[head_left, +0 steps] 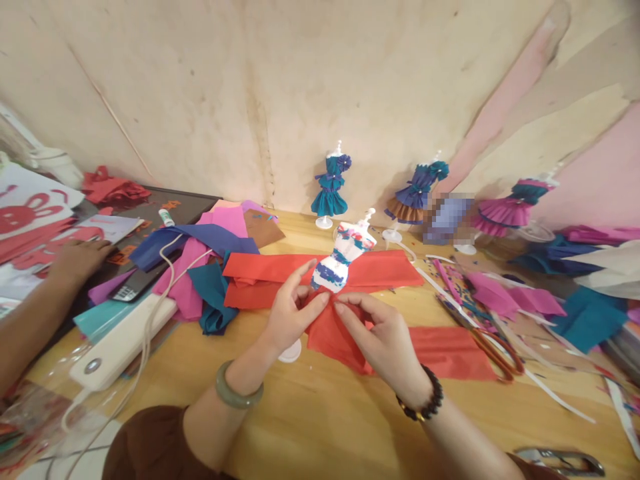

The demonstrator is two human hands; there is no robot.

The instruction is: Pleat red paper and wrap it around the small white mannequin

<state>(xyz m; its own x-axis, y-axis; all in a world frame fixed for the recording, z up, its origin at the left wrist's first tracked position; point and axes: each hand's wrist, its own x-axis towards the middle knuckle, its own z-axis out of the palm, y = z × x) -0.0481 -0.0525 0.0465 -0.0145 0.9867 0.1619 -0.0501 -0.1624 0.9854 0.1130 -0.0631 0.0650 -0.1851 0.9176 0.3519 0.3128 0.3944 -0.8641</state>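
Observation:
A small white mannequin [349, 248] with scraps of blue and red stuck on it leans to the right between my hands. My left hand [295, 312] is closed around its lower part, thumb pressing on a gathered piece of red crepe paper [337, 337]. With thumb and index finger, my right hand [379, 333] pinches the same piece just below the mannequin's waist. The mannequin's lower end is hidden by the paper; its round white base [290, 351] shows beside my left wrist. Behind my hands lie folded red strips [265, 267], and another red strip [450, 350] stretches out to the right.
Three dressed mannequins [330, 190] stand along the wall. Orange-handled scissors [500, 357] lie among paper scraps at right. At left are coloured paper sheets [215, 230], a white power strip [120, 343] with cables, and another person's hand [83, 257]. A metal tool [563, 460] lies front right.

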